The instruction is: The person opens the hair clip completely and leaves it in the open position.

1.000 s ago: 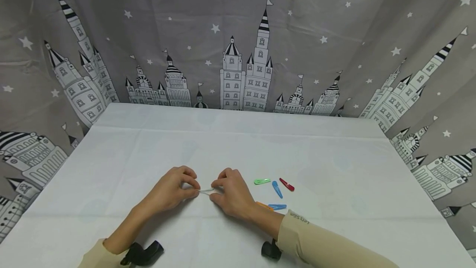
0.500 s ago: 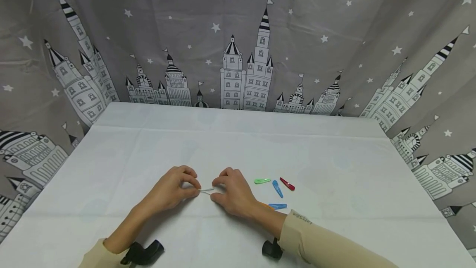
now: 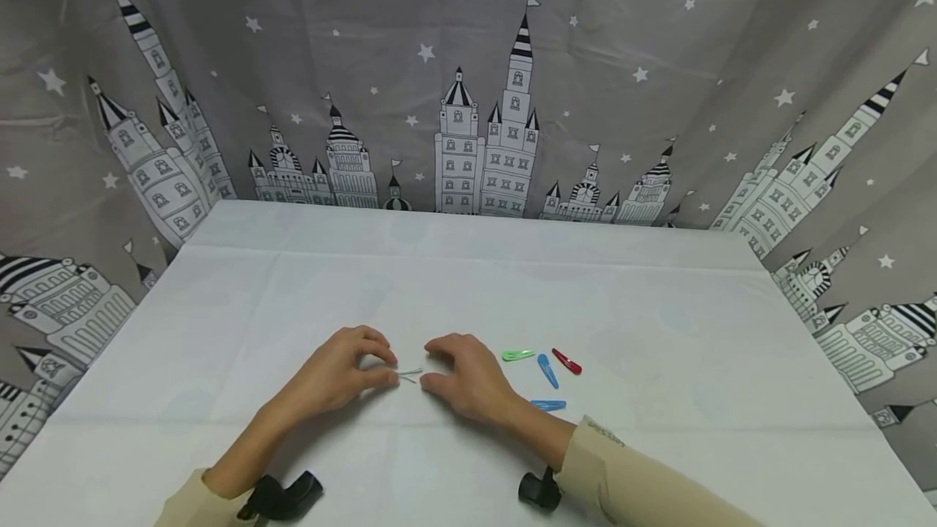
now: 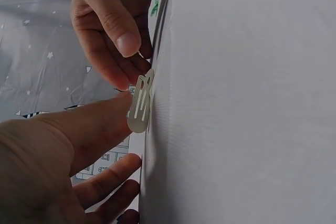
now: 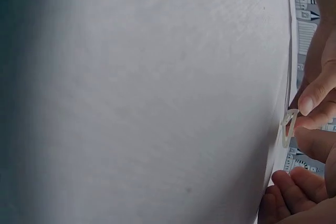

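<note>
A pale snap hair clip (image 3: pixel 411 372) is pinched between the thumb and fingers of my left hand (image 3: pixel 342 371). In the left wrist view the clip (image 4: pixel 138 114) has its two prongs sprung apart, pointing toward the right hand (image 4: pixel 107 19). My right hand (image 3: pixel 468 376) hovers just right of the prongs, its thumb and fingers spread, and nothing shows between them. The right wrist view catches the clip (image 5: pixel 286 128) near its right edge, by the fingertips.
Right of the right hand lie a green clip (image 3: pixel 518 355), a red clip (image 3: pixel 567 361), a blue clip (image 3: pixel 547 371) and another blue clip (image 3: pixel 549 405). The white table (image 3: pixel 468 275) meets a grey castle-print curtain (image 3: pixel 366 47) behind.
My right hand has drawn back to the right, its fingers spreading off the hair clip. The left hand hardly moved and still holds it. An orange clip is now hidden by the right forearm.
</note>
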A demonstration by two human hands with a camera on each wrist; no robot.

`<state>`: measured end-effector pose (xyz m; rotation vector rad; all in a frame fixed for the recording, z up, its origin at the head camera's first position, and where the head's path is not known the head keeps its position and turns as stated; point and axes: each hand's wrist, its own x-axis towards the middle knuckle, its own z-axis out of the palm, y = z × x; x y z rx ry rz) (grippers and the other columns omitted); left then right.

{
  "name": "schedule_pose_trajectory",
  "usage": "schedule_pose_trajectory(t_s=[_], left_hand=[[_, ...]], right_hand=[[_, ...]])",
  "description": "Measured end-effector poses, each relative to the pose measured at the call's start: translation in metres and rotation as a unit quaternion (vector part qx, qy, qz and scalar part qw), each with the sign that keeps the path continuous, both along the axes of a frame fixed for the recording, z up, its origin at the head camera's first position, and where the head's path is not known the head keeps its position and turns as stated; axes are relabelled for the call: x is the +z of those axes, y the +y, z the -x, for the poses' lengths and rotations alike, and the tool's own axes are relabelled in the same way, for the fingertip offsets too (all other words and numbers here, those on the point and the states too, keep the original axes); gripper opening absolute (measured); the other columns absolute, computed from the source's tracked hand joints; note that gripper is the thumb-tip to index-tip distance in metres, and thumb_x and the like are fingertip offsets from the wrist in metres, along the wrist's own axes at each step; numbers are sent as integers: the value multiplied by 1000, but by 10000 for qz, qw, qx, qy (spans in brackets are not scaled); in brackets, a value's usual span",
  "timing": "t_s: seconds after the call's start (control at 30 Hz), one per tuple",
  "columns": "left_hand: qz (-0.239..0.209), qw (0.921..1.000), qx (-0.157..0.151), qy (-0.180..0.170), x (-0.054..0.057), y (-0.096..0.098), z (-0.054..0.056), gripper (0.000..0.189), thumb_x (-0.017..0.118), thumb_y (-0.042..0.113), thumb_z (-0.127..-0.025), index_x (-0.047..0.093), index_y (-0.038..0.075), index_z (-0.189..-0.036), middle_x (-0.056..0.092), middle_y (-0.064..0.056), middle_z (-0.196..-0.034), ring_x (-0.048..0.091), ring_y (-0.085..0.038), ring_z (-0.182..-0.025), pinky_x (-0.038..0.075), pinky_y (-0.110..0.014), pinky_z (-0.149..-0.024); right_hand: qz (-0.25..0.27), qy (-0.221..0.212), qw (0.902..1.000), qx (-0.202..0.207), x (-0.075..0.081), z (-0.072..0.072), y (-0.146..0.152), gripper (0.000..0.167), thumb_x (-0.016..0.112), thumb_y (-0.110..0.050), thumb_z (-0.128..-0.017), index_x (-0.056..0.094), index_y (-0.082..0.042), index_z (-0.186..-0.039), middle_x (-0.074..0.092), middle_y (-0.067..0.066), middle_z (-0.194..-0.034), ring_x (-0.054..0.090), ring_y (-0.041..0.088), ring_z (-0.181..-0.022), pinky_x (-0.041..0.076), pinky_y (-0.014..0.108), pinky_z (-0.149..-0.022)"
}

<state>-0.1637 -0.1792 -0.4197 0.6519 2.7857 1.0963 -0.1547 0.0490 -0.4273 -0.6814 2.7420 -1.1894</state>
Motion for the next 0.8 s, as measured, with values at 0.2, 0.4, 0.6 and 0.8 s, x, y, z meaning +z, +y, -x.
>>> schedule_pose_trajectory(t_s=[0.2, 0.4, 0.6, 0.8], left_hand=[[-38, 10000, 12, -49, 1, 0, 1, 22, 79, 30, -84, 75, 13, -98, 68, -2, -110, 57, -35, -112, 41, -56, -96], [-161, 9993, 242, -237, 1, 0, 0, 32, 77, 33, -86, 72, 11, -110, 66, -8, -119, 55, -36, -120, 40, -56, -100], [-214, 9982, 423, -376, 5, 1, -2, 43, 75, 35, -88, 69, 7, -119, 64, -10, -124, 53, -36, -123, 39, -55, -101], [-376, 9974, 469, -401, 7, 4, -1, 48, 75, 33, -88, 65, 5, -125, 65, -10, -123, 55, -33, -121, 40, -54, -100]], right_hand=[[368, -215, 9991, -22, 1, 0, 3, 37, 72, -14, -89, 66, 0, -122, 67, 9, -120, 59, 23, -118, 43, 40, -102], [803, -399, 9960, 0, 7, -2, 7, 37, 72, -16, -89, 66, 0, -122, 68, 9, -118, 60, 21, -115, 44, 39, -100], [1261, -524, 9906, -20, 12, -8, 15, 38, 71, -20, -91, 65, -2, -124, 68, 8, -118, 62, 21, -113, 46, 41, -98], [1674, -627, 9839, 0, 15, -9, 27, 40, 71, -20, -92, 63, 0, -125, 66, 12, -121, 61, 23, -116, 44, 44, -100]])
